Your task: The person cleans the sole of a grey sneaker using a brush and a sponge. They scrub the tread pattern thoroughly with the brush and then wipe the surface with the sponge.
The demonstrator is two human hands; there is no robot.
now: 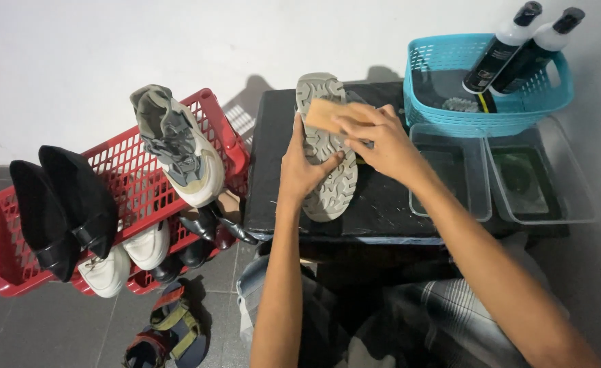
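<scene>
On the black table (pixel 382 204), my left hand (pixel 304 170) gripped the upturned shoe (pixel 324 197). My right hand (pixel 382 140) clenched a wooden brush (pixel 324 114) at the sole's 12 o'clock end; scrubbing looked underway, its mate (pixel 178 146) waiting at 9 o'clock.

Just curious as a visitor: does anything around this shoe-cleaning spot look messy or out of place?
Mildly. The red basket is overfilled: a grey sneaker and black pointed shoes perch on its rim, and sandals lie loose on the floor beside it. Nothing looks spilled or broken.

One head view only, looking steeply down from the person's own head, close over the black counter (pixel 382 204), facing the white wall (pixel 178 48); floor (pixel 55 327) at lower left.
</scene>
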